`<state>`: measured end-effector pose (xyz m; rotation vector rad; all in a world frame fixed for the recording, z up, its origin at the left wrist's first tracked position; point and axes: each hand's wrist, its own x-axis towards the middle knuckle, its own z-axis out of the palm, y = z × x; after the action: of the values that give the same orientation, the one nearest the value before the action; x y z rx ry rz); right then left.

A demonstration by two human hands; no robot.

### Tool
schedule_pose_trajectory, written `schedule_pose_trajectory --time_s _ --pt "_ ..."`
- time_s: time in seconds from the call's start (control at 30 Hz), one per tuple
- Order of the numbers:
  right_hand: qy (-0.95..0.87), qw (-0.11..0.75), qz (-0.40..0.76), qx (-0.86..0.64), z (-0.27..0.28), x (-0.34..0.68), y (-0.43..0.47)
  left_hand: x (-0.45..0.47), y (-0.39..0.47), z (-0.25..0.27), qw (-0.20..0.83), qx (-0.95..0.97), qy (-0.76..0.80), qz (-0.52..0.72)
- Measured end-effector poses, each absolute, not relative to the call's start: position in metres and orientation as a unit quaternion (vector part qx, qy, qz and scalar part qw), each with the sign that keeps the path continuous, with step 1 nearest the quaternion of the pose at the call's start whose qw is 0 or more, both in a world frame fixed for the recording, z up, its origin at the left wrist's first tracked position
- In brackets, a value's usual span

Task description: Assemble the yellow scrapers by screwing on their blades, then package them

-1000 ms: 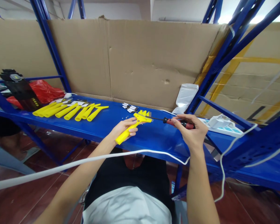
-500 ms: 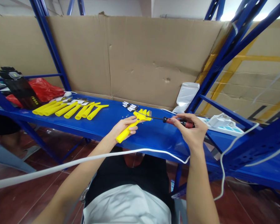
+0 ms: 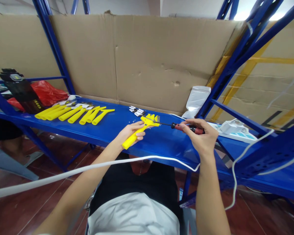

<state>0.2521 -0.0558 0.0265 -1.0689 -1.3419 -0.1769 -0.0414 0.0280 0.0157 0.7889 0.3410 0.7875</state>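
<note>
My left hand [image 3: 133, 132] is closed round the handle of a yellow scraper [image 3: 130, 140], its wide head pointing up and to the right over the blue shelf. In my right hand [image 3: 203, 133] is a screwdriver [image 3: 191, 128] with a red and black handle, held level. Its thin shaft reaches left to the scraper's head; whether the tip sits in a screw is too small to see. Just behind the scraper lie several small black-and-white pieces [image 3: 136, 111], with tiny bits scattered beside them.
Several yellow scrapers [image 3: 74, 115] lie in a row on the blue shelf [image 3: 107, 130] at left, near a black box [image 3: 24, 94] and a red bag [image 3: 49, 92]. A white cable [image 3: 88, 168] crosses before my forearms. At right are a silvery pouch [image 3: 196, 99] and a white power strip [image 3: 237, 130].
Almost nothing differs. Both hands keep their grip on the scraper and the screwdriver, and the view has shifted very slightly.
</note>
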Motion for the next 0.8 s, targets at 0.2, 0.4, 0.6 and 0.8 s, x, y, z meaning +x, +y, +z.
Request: schedule_pose_trajectory --time_s 0.2,0.4,0.6,0.8 --pt "-0.593 0.647 -0.075 -0.474 0.0264 0.2512 -0.0557 -0.0411 0.029 0.0138 0.836 0.375 0.159 0.367" --pt "-0.597 0.644 -0.082 -0.472 0.0261 0.2517 -0.0561 -0.0406 0.0278 0.0156 0.837 0.376 0.155 0.366" --pt "-0.596 0.643 -0.074 -0.475 0.0255 0.2522 -0.0561 -0.041 0.0269 0.0168 0.839 0.366 0.163 0.369" --pt "-0.601 0.639 -0.084 -0.473 0.0261 0.2515 -0.057 -0.0404 0.0269 0.0173 0.835 0.367 0.166 0.373"
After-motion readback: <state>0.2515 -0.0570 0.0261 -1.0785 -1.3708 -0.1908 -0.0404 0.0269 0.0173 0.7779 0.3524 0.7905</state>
